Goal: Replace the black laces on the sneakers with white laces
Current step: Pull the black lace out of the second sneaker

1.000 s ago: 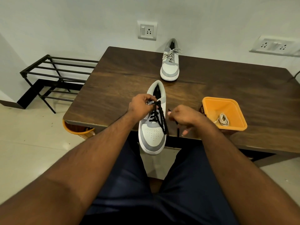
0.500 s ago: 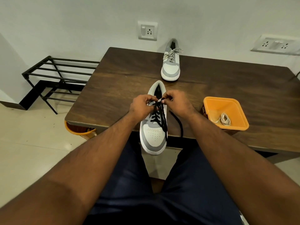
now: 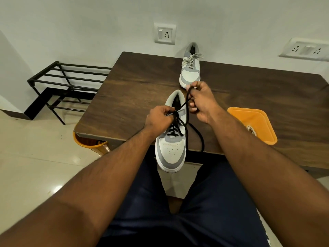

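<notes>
— Black lace (image 3: 184,104) on the near sneaker (image 3: 171,139): who has it?

— Right hand (image 3: 201,102), fingers curled and pinching it up past the sneaker's collar, probably to draw it free of an eyelet.

— And the left hand (image 3: 159,118)?

— Fingers pinching at the sneaker's upper eyelets, likely steadying it. Sneaker overhangs the table (image 3: 135,90) edge.

— White laces?

— A bundle (image 3: 252,130) in the orange tray (image 3: 252,118), right of the sneaker. Beyond it, the far sneaker (image 3: 190,68) already looks white-laced.

- Pale wall (image 3: 89,24) carries a switch socket (image 3: 165,33) and a wider outlet plate (image 3: 305,49).
- Black metal rack (image 3: 67,86) stands left of the dark wooden tabletop (image 3: 138,90).
- Glossy cream tiled floor (image 3: 35,157) reflects light.
</notes>
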The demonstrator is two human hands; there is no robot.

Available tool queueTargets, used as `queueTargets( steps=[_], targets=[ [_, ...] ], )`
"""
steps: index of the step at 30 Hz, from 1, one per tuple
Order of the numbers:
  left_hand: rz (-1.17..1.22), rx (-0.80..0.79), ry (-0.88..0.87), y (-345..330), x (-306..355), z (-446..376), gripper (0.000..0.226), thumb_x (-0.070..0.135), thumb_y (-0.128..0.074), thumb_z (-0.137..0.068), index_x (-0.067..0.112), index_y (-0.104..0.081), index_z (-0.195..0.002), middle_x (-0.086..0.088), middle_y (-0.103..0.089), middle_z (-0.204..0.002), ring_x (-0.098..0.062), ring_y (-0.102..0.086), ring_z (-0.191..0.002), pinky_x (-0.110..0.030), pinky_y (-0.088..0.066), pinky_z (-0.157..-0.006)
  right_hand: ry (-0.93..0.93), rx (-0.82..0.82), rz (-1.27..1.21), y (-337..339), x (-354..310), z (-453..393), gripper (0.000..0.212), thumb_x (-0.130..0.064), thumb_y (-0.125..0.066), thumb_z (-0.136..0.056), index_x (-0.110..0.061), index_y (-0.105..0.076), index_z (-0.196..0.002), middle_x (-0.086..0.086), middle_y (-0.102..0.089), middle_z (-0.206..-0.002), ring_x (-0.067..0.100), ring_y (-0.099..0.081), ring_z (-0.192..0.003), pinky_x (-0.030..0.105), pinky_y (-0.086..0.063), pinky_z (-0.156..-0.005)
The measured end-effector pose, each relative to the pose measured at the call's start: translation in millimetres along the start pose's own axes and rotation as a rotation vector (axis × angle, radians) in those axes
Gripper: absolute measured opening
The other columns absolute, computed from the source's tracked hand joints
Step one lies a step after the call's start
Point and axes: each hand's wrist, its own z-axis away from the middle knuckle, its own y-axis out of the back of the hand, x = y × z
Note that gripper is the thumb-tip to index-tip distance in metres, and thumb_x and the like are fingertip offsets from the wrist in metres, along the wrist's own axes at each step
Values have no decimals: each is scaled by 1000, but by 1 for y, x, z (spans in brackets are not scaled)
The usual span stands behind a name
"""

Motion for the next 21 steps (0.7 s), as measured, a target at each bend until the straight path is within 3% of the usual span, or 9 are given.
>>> queueTargets(
  steps=[3, 5, 7, 9, 10, 13, 14, 17, 21],
  targets=[
    [-48, 16, -9, 0, 4, 5, 29, 25, -66, -85, 29, -71, -114, 18, -70, -112, -2, -66, -98, -28, -51, -96, 66, 55, -21, 7, -26, -6, 14, -11, -60, -93, -21, -51, -96, -1, -48, -61, 7, -33, -39, 15, -24, -39],
    [-91, 18, -13, 0, 6, 7, 31, 26, -63, -87, 30, -70, -117, 18, -69, -116, -3, -65, -102, -28, -50, -97, 120, 61, -2, 10, -38, -7, 16, -6, -62, -91, -19, -54, -96, 2, -55, -64, 9, -46, -41, 21, -40, -40],
    [-118, 18, -4, -1, 6, 8, 32, 27, -61, -87, 31, -69, -118, 17, -69, -116, -5, -66, -101, -29, -51, -97, 133, 2, -40, 10, -40, -7, 16, -2, -63, -89, -16, -57, -95, 6, -63, -76, 15, -61, -53, 33, -58, -57],
    [-117, 19, 1, -1, 6, 9, 32, 28, -61, -88, 32, -68, -119, 16, -70, -113, -6, -67, -99, -30, -52, -96, 118, -60, -77, 14, -35, -11, 21, 5, -62, -88, -14, -58, -96, 7, -66, -85, 21, -68, -70, 39, -58, -77],
    [-106, 21, 2, 1, 6, 9, 32, 28, -62, -88, 32, -68, -119, 15, -71, -113, -6, -67, -99, -30, -52, -96, 111, -74, -45, 16, -31, -12, 26, 9, -59, -87, -15, -59, -97, 6, -66, -88, 21, -68, -75, 38, -57, -79],
    [-53, 7, -31, 3, 4, 10, 36, 28, -67, -86, 34, -67, -121, 12, -71, -114, -4, -65, -104, -33, -51, -98, 106, -2, 289, 26, -18, -17, 40, 18, -44, -85, -17, -58, -98, 6, -58, -95, 22, -63, -75, 28, -52, -55],
    [8, -12, -61, 4, 2, 11, 42, 29, -70, -82, 37, -64, -123, 11, -70, -116, -4, -64, -108, -35, -52, -98, 117, 33, 456, 30, -11, -21, 43, 17, -40, -84, -18, -60, -97, 5, -56, -96, 24, -60, -79, 28, -48, -53],
    [131, -34, -177, 5, -9, 14, 53, 22, -75, -79, 48, -61, -122, 12, -67, -123, -4, -60, -118, -40, -50, -101, 255, 101, 907, 39, 5, -19, 43, 10, -42, -82, -15, -67, -107, 5, -58, -103, 23, -57, -95, 27, -45, -74],
    [298, 26, -219, -1, -10, 20, 28, 2, -72, -85, 24, -73, -102, -4, -66, -124, 3, -61, -111, -31, -51, -99, 382, 141, 1127, 34, 25, -3, 35, -6, -47, -90, -26, -68, -110, 3, -57, -123, 27, -50, -115, 37, -41, -98]
  ],
)
